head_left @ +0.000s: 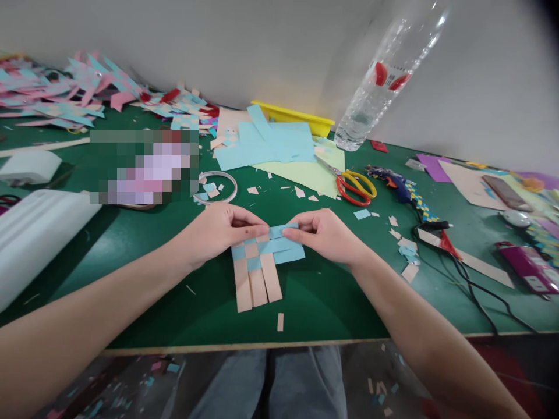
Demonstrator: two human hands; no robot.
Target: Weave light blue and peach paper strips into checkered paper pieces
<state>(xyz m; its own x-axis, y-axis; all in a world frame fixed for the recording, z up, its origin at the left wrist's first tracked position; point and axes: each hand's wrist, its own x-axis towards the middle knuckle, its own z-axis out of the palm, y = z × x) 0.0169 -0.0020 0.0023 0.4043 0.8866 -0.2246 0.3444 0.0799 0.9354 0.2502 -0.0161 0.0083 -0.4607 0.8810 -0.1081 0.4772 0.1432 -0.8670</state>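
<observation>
Both hands hold a small weave of paper strips (pixel 257 263), peach ones hanging down and light blue ones running sideways. My left hand (pixel 220 230) pinches its top edge near the upper left, thumb against fingers. My right hand (pixel 321 231) grips the end of the top blue strip (pixel 278 231) between thumb and forefinger. The peach ends hang in three parallel tails toward me, and blue ends stick out to the right. A checkered patch shows where the colours cross. Below lies a small loose peach scrap (pixel 280 322) on the green tabletop.
Scissors (pixel 356 185), a tape roll (pixel 233 187), and blue paper sheets (pixel 279 145) lie beyond my hands. A plastic bottle (pixel 384 81) stands behind them. A glue gun (pixel 395 186) with a black cord is at right. Heaped paper strips (pixel 65 93) fill the back left.
</observation>
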